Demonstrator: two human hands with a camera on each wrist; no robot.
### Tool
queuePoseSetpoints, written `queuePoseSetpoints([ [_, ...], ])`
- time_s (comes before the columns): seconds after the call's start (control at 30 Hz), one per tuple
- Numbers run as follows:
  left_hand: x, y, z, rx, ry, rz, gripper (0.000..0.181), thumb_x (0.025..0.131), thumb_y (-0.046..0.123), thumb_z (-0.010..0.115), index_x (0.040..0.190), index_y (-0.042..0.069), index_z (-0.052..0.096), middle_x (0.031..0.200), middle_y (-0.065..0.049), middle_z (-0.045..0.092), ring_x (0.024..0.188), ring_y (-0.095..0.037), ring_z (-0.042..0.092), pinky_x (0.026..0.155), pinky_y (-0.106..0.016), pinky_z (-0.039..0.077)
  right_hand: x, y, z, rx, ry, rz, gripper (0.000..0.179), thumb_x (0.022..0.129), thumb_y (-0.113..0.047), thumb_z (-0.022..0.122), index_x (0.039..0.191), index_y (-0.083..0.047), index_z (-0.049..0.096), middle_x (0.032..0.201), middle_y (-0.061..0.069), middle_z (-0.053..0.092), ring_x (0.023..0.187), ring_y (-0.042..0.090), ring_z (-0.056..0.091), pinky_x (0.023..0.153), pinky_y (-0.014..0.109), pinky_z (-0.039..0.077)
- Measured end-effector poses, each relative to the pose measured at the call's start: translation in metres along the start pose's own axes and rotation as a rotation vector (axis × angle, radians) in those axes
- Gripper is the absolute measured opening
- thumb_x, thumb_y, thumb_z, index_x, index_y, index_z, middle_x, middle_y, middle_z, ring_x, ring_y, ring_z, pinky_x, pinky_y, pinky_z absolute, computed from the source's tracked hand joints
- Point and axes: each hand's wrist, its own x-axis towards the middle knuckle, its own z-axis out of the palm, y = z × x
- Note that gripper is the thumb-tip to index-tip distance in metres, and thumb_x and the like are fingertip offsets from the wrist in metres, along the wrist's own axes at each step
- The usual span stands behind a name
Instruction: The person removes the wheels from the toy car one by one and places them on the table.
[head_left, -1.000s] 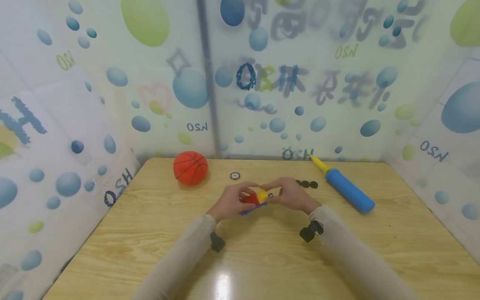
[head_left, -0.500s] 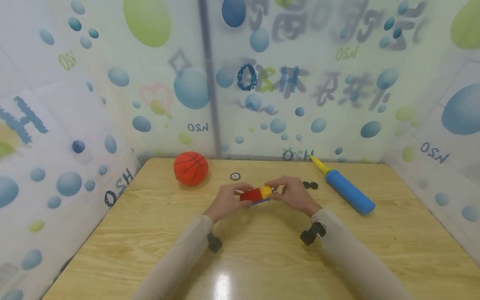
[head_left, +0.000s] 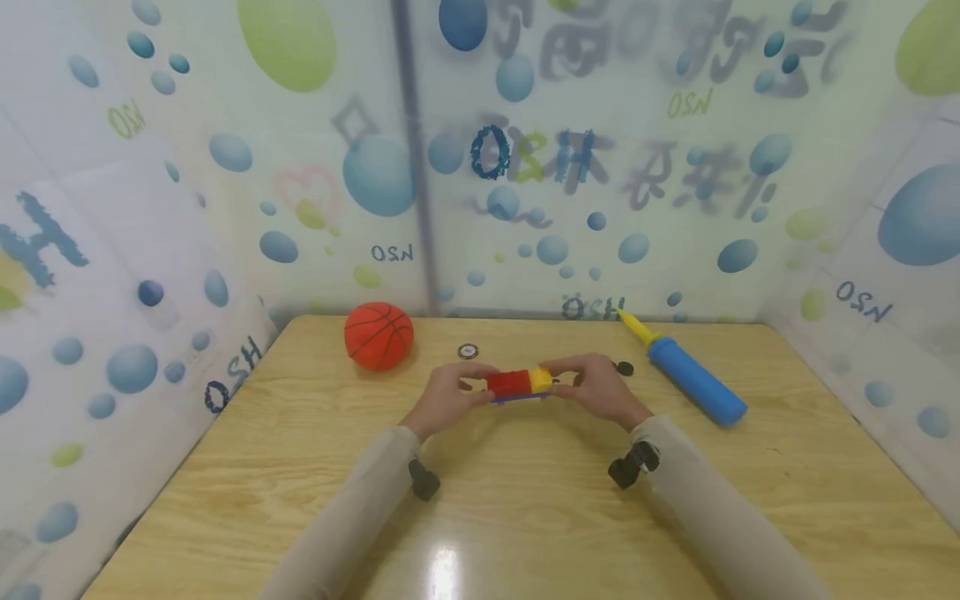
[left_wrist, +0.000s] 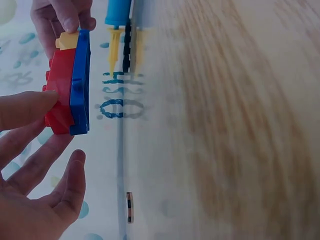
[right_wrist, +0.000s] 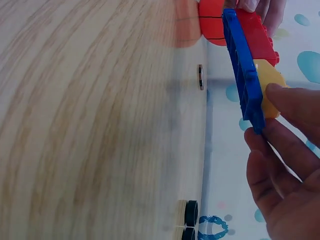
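Between both hands, raised above the table, is a toy brick assembly: a red brick (head_left: 510, 384) and a yellow brick (head_left: 540, 381) side by side on a blue base (left_wrist: 80, 85). My left hand (head_left: 447, 398) pinches the red end between thumb and fingers. At the other end, my right hand (head_left: 597, 387) pinches the yellow brick, its thumb on the brick's side in the right wrist view. The base has a small blue hook (right_wrist: 258, 125) at the yellow end. Studs show along the red brick's top in the left wrist view.
A red basketball (head_left: 378, 337) sits at the table's back left. A round chip-like disc (head_left: 468, 352) lies near the back middle. Black wheel-like discs (head_left: 626, 368) are partly behind the right hand. A blue pump (head_left: 697, 382) with a yellow nozzle lies at right. Patterned walls enclose the table.
The brick assembly has moved slightly right and turned from a slant to nearly level. More of the red brick shows beside the left fingers. The right hand has shifted right, covering more black discs.
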Motion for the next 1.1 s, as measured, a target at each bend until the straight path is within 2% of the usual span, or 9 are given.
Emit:
queuePoseSetpoints([
  [0.2,0.001,-0.002,0.002,0.006,-0.007,-0.009,0.038,0.087,0.011,0.076,0.124,0.017,0.072,0.129,-0.001,0.071,0.12,-0.023,0.064,0.091,-0.037,0.057,0.0,0.004,0.003,0.016,-0.013,0.011,0.041,0.091,-0.013,0.073,0.131,-0.008,0.067,0.122,0.016,0.073,0.106,0.03,0.068,0.067,0.027,0.055],
  [0.33,0.005,-0.002,0.004,0.013,-0.002,-0.006,0.037,0.088,0.011,0.076,0.124,0.016,0.072,0.127,-0.002,0.072,0.119,-0.023,0.064,0.091,-0.037,0.057,0.002,0.007,0.004,0.001,0.001,0.012,0.04,0.09,-0.012,0.073,0.129,-0.006,0.068,0.121,0.015,0.073,0.107,0.03,0.068,0.073,0.031,0.057],
  [0.53,0.012,-0.005,0.008,0.03,-0.019,-0.06,0.039,0.088,0.009,0.075,0.127,0.008,0.069,0.129,-0.008,0.071,0.119,-0.029,0.064,0.095,-0.041,0.058,0.006,0.009,0.004,-0.034,-0.015,0.016,0.037,0.089,-0.009,0.073,0.126,-0.006,0.069,0.12,0.015,0.073,0.11,0.032,0.067,0.087,0.045,0.058],
  [0.77,0.019,-0.008,0.013,0.057,-0.024,-0.064,0.038,0.088,0.009,0.074,0.125,0.006,0.07,0.126,-0.011,0.072,0.12,-0.034,0.065,0.099,-0.044,0.057,0.011,0.015,0.007,-0.063,-0.042,0.053,0.036,0.088,-0.007,0.072,0.124,-0.006,0.069,0.122,0.016,0.072,0.112,0.034,0.067,0.101,0.054,0.052],
  [0.87,0.021,-0.01,0.016,0.085,-0.026,-0.056,0.037,0.086,0.008,0.075,0.123,0.006,0.071,0.122,-0.01,0.074,0.118,-0.034,0.066,0.098,-0.044,0.056,0.012,0.018,0.009,-0.07,-0.047,0.067,0.034,0.088,-0.006,0.072,0.122,-0.004,0.07,0.12,0.016,0.072,0.111,0.034,0.067,0.1,0.053,0.053],
  [1.1,0.022,-0.01,0.019,0.119,-0.03,-0.101,0.037,0.084,0.007,0.077,0.121,0.008,0.072,0.118,-0.008,0.075,0.115,-0.034,0.067,0.098,-0.044,0.056,0.011,0.022,0.014,-0.063,-0.045,0.05,0.033,0.086,-0.003,0.072,0.119,-0.001,0.07,0.117,0.018,0.073,0.107,0.034,0.069,0.097,0.05,0.055],
])
